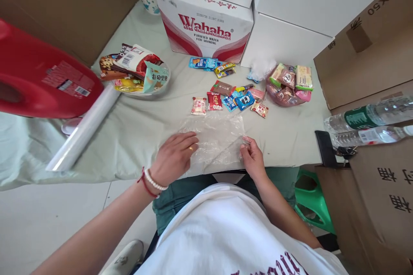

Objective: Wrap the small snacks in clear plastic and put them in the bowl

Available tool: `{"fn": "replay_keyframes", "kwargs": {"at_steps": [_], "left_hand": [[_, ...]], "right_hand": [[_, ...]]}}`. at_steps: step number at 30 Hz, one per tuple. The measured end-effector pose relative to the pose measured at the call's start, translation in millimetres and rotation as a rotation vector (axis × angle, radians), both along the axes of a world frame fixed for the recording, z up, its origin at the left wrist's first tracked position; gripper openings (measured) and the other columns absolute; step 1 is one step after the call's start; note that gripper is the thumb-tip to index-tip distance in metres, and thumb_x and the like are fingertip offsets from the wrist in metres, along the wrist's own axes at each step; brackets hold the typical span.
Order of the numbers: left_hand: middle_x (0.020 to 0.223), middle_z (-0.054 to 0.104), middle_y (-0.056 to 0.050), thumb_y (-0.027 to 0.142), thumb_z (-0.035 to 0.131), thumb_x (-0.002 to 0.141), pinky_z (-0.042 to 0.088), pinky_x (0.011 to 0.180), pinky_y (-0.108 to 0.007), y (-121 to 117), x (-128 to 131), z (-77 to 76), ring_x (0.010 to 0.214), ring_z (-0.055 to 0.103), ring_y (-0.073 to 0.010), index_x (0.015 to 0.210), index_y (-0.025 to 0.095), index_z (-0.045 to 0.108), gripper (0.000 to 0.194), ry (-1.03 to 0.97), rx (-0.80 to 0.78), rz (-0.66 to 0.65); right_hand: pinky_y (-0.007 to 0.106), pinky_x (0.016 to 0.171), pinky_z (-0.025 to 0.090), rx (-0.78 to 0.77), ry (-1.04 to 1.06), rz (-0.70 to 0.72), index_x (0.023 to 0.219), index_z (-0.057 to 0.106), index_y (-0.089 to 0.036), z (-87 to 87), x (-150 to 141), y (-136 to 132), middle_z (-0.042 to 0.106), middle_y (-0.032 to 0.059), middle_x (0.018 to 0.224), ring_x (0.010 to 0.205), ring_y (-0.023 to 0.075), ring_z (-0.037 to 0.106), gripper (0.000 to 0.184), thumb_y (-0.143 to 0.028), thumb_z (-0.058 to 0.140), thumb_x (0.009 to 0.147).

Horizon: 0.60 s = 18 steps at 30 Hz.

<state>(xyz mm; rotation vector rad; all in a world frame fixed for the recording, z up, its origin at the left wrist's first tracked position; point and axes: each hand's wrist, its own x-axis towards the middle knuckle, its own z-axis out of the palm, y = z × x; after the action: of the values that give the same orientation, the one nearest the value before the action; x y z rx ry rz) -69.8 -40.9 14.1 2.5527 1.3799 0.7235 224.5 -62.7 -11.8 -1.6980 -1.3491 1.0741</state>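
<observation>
- Evidently, the spreading of the plastic sheet [222, 139] was largely done, to judge by how flat it lay at the front of the bench [135, 137]; some creases were left in it.
- The loose snacks [244, 100] lay just beyond it, outside its far edge, and more packets sat in the left bowl [166, 79] and the right bowl [284, 100].
- Whether the sheet was a bag could not be told.
- The left hand [176, 152] lay palm down on the sheet's left part, fingers close together; whether they gripped it was unclear.
- The right hand [252, 154] pinched the right edge between thumb and forefinger.
- The hands were apart, the middle of the sheet between them.
</observation>
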Motion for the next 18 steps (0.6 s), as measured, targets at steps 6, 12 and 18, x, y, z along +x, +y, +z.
{"fn": "replay_keyframes", "kwargs": {"at_steps": [6,12,18], "left_hand": [[0.154,0.054,-0.019,0.037,0.033,0.104,0.033,0.121,-0.058,44,12,-22.6,0.148,0.045,-0.0332,0.142,0.013,0.059,0.052,0.143,-0.160,0.209],[0.168,0.032,-0.022,0.049,0.030,0.104,0.010,0.127,-0.064,26,9,-48.7,0.157,0.032,-0.0345,0.162,0.008,0.033,0.071,0.208,-0.154,0.200],[0.167,0.033,-0.024,0.051,0.031,0.103,0.011,0.126,-0.066,24,11,-46.7,0.156,0.033,-0.0352,0.163,0.005,0.027,0.075,0.208,-0.158,0.209]], "right_hand": [[0.033,0.069,0.048,0.010,-0.212,0.091,0.131,0.060,-0.021,9.7,18,-17,0.061,-0.0010,0.075,0.065,0.0181,0.056,0.044,-0.048,0.050,0.097],[0.033,0.066,0.048,-0.181,-0.202,0.125,0.094,0.072,-0.021,30.1,70,-24,0.068,0.0026,0.074,0.066,0.0196,0.060,0.051,-0.067,0.051,0.093],[0.034,0.078,0.050,-0.162,0.026,0.013,0.126,0.061,-0.023,23.5,27,48,0.074,0.0029,0.089,0.085,0.0218,0.067,0.061,-0.064,0.067,0.081]]}}
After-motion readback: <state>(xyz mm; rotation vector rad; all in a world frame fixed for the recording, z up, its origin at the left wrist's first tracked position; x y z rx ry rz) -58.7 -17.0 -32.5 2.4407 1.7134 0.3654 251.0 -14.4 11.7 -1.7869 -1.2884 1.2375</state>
